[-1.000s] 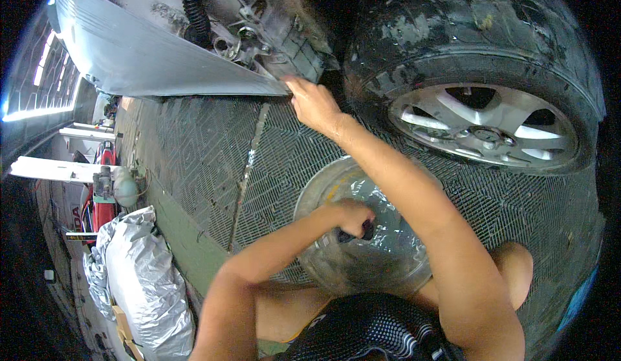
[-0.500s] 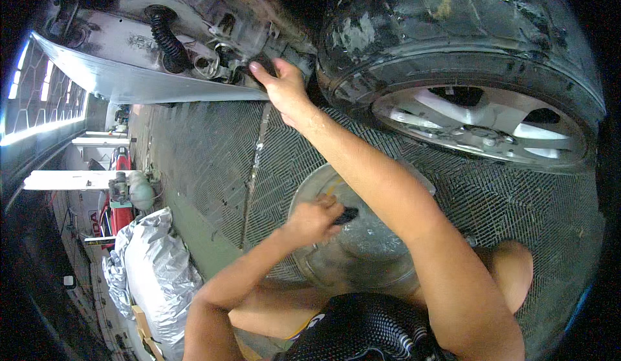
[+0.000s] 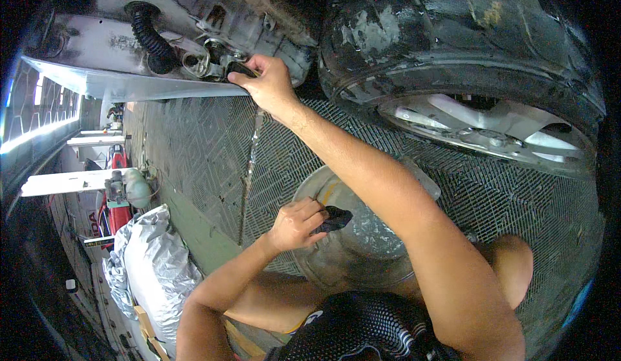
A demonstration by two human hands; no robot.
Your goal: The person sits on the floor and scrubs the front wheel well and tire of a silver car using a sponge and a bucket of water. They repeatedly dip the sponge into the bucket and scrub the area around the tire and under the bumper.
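My right hand reaches up to the underside of a dirty white car body. Its fingers pinch a small black object, perhaps a pad or folded cloth, against the panel's lower edge. Close to that hand are a ring-shaped metal bracket and a ribbed black hose. My left hand is closed around a crumpled black cloth, held over a round grey basin between my legs. Part of the basin lies behind my right forearm.
A large wet tyre with a silver spoked wheel fills the upper right. Beneath lies a textured dark floor mat. Silver sheeting covers a bulky thing at left, near a pale green tank and red machinery.
My right hand has moved left along the car body's edge with the black object. My left hand has shifted slightly left with the black cloth, and the view has tilted a little.
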